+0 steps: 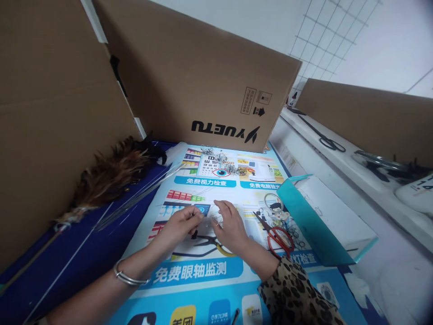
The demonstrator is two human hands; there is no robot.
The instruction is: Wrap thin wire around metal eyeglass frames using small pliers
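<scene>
My left hand point(185, 221), a silver bangle on its wrist, is closed in a pinch of thumb and forefinger. Facing it, my right hand point(232, 228) has bent fingers, with the thumb and forefinger drawn in close to the left fingertips. Something fine and pale seems to lie between them, too small and faint to name. Pliers point(219, 249) with yellow-and-black handles lie on the printed sheet point(203, 180) just beneath both hands. To the right of my right hand are scissors point(280, 239) with red handles, partly over a heap of small wire pieces point(297, 234).
Small wire bundles point(221, 158) lie at the back before a cardboard panel point(203, 81). Long thin rods point(135, 201) and a feather duster point(108, 171) occupy the left. A teal-and-white open box point(324, 221) stands right; black scissors point(331, 143) rest on the ledge beyond.
</scene>
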